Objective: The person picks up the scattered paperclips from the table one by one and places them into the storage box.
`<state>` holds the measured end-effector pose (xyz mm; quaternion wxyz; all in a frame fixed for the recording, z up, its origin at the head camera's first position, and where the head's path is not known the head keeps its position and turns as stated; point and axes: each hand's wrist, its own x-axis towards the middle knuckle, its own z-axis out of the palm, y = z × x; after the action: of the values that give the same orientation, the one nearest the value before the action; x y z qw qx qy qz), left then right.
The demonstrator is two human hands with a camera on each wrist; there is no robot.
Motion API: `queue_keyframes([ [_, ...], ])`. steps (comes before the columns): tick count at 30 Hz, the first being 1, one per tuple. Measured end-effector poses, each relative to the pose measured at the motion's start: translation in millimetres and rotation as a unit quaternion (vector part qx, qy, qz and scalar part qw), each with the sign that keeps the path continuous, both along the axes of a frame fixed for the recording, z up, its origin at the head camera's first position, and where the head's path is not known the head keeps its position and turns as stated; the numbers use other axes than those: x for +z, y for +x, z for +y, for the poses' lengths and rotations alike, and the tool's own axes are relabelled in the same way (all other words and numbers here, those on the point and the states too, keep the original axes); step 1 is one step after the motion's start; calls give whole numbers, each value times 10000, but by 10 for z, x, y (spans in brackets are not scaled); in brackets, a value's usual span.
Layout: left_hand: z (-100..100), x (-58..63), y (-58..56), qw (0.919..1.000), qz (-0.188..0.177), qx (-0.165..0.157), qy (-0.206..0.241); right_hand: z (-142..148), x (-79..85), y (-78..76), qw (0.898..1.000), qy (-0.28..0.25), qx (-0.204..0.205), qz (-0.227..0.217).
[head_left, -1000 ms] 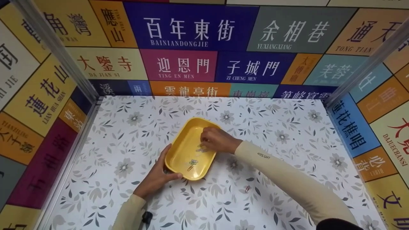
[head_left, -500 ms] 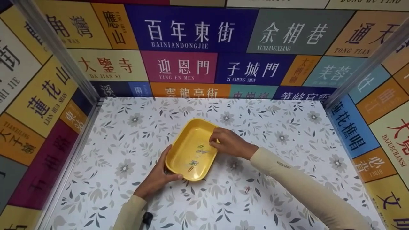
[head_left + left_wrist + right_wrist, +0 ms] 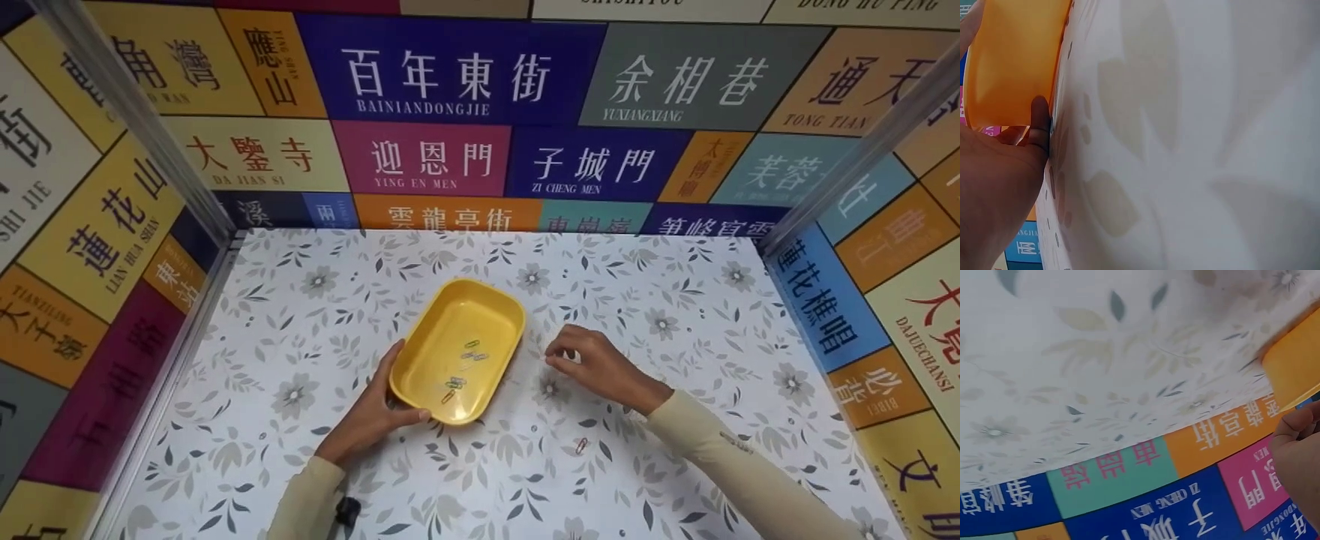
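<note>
A yellow plastic tray (image 3: 435, 330) lies on the table with several coloured paper clips in it, among them a green paper clip (image 3: 472, 343) and an orange one (image 3: 448, 396). My left hand (image 3: 373, 417) grips its near left corner, thumb over the rim and fingers along the outer wall; the left wrist view shows them against the tray. My right hand (image 3: 600, 366) hovers to the right of the tray, thumb and index tips close together. Whether a clip sits between those tips is too small to tell. One red paper clip (image 3: 581, 445) lies on the table below it.
A white cloth with a floral print (image 3: 660, 285) covers the table. Panels with coloured street-name signs (image 3: 442, 67) rise at the back and both sides. A small black object (image 3: 346, 511) shows beside the left sleeve.
My right hand has come out of the tray over its right rim and moved right and toward me. The left hand and tray have stayed put.
</note>
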<state>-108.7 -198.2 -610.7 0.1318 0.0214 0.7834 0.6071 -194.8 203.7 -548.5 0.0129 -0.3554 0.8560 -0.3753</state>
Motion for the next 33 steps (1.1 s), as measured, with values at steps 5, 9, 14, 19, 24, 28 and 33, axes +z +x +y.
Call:
queue_keyframes([
  [5, 6, 5, -6, 10000, 30, -14, -62, 220, -116, 147, 9998, -147, -121, -16],
  [9, 17, 12, -10, 10000, 57, 0, -53, 349, -232, 233, 9998, -159, -135, 73],
  [14, 16, -2, -14, 10000, -21, 47, -63, 426, -332, 304, 9997, -54, -119, 211],
  [19, 18, 0, -12, 9998, -86, 105, -115, 458, -386, 370, 9999, -1, -95, 85],
  [24, 21, 9, -2, 9999, -105, 111, -5, 484, -454, 431, 10000, -61, 39, 1],
  [28, 20, 10, 1, 9998, -140, 108, 114, 501, -487, 485, 9996, -226, 147, -60],
  [33, 23, 16, 2, 9997, -206, 114, 18, 532, -518, 554, 9984, -385, 409, -34],
])
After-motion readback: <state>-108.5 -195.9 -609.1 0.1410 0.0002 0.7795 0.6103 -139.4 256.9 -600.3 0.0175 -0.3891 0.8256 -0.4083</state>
